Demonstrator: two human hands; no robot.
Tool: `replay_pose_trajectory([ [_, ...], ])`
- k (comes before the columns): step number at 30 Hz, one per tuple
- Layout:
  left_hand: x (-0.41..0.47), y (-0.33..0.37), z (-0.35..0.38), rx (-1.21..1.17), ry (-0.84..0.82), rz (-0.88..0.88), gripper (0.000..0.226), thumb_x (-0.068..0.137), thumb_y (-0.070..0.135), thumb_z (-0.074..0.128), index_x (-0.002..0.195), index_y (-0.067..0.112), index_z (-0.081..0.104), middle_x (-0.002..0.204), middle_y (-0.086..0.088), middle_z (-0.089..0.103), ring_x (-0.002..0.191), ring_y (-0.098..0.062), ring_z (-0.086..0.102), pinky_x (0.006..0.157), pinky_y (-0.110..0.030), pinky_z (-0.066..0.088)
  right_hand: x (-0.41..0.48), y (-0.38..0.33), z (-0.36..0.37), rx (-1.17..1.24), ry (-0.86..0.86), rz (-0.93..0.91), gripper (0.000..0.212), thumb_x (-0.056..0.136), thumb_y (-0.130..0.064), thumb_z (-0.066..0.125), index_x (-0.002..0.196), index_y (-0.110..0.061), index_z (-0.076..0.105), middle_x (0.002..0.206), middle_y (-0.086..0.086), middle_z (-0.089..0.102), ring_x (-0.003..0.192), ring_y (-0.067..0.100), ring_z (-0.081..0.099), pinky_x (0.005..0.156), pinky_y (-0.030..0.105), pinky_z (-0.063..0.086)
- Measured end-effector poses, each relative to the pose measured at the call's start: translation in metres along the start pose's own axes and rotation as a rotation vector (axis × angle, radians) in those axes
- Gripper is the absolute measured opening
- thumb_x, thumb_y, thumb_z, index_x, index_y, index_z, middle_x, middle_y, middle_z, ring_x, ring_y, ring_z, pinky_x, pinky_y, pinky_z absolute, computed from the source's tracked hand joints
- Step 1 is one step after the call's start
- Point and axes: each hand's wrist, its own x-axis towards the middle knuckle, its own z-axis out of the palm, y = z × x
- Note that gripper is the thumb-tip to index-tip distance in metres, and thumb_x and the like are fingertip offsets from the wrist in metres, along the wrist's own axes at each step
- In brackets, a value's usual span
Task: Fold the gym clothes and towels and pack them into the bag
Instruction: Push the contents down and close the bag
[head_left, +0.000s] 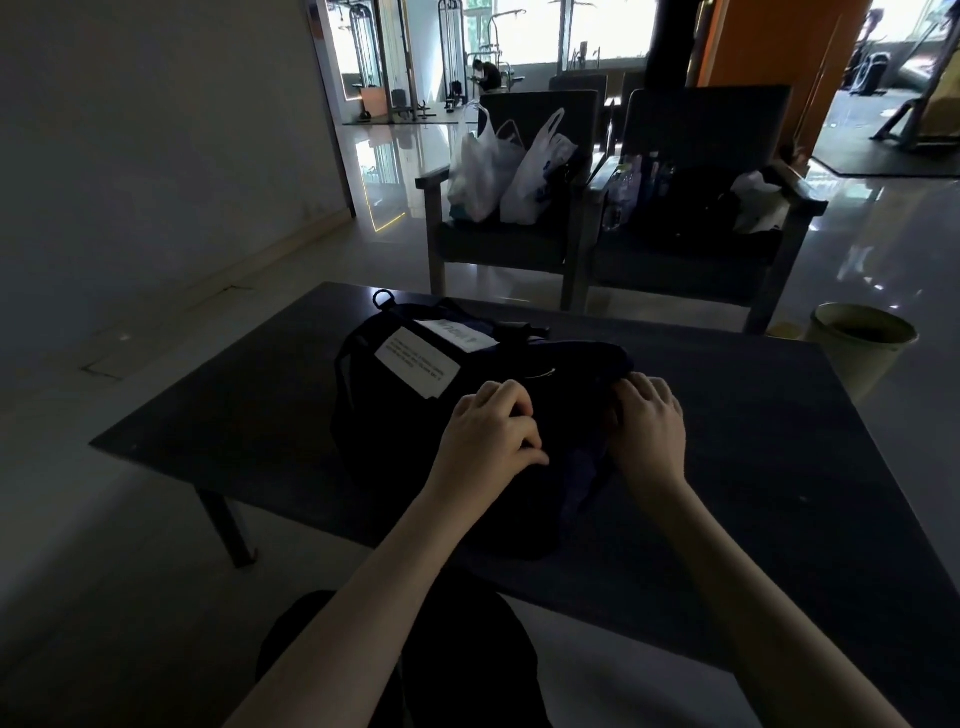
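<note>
On table (779, 415) — black bag (384, 415), dark clothing (576, 358) atop; left hand (485, 431), right hand (647, 421) fingers clutch it.

Dim room; glossy floor (395, 171); 2 armchairs (550, 111); bright windows (602, 26).

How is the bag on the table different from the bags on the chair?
The black bag is dark with white labels and lies low on the table. The plastic bags are white, thin and stand up on the left armchair, handles pointing up. Both are soft bags.
</note>
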Motion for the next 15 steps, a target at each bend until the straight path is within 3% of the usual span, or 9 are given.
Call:
replay_pose_trajectory([
  [3,-0.005,0.001,0.001,-0.079,0.001,-0.059,0.020,0.062,0.023,0.086,0.069,0.012,0.071,0.087,0.001,0.062,0.081,-0.018,0.062,0.072,-0.030,0.049,-0.021,-0.018,-0.001,0.018,0.151,-0.256,0.038,0.079,-0.013,0.064,0.117,-0.009,0.058,0.122,0.010,0.055,0.112,0.024,0.047,0.097,0.041,0.039],
  [6,-0.009,0.006,0.002,-0.138,-0.010,-0.081,0.017,0.067,0.019,0.082,0.072,0.008,0.070,0.088,-0.001,0.066,0.078,-0.018,0.064,0.066,-0.034,0.055,-0.031,-0.029,0.000,-0.002,0.202,-0.518,0.032,0.087,-0.021,0.052,0.116,-0.013,0.063,0.126,0.008,0.058,0.116,0.023,0.048,0.101,0.041,0.036],
  [11,-0.016,0.006,0.003,-0.132,0.035,-0.104,0.019,0.064,0.017,0.084,0.069,0.007,0.069,0.088,-0.002,0.065,0.080,-0.018,0.064,0.067,-0.033,0.056,-0.018,-0.025,-0.005,-0.046,0.044,-0.601,0.030,0.085,-0.026,0.048,0.101,-0.020,0.073,0.116,0.000,0.066,0.116,0.021,0.051,0.101,0.041,0.037],
  [15,-0.020,0.009,0.004,-0.023,0.070,-0.116,0.022,0.059,0.025,0.088,0.066,0.013,0.071,0.088,0.003,0.060,0.087,-0.018,0.060,0.076,-0.032,0.047,-0.016,-0.027,-0.011,-0.140,-0.027,-0.596,0.032,0.079,-0.031,0.045,0.091,-0.022,0.074,0.108,-0.001,0.069,0.105,0.021,0.061,0.094,0.041,0.044],
])
